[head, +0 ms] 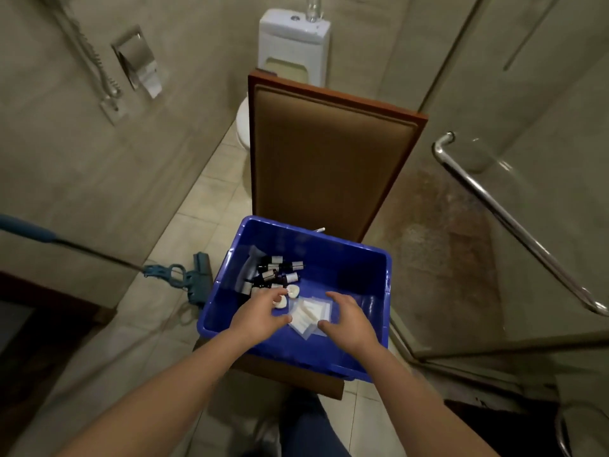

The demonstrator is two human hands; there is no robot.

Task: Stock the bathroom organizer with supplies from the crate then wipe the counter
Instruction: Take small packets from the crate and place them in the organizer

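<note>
- Head view: both hands inside blue crate (329, 258); right hand (346, 319) spread wide, holding nothing; left hand (260, 316) half-curled, whether it grips anything cannot be told.
- Clear sachets (308, 313) lie between the palms; dark bottles (273, 275) just beyond left fingertips (280, 294).
- Judgement: sweep sachets together, pinch the stack's edges, lift level.
</note>
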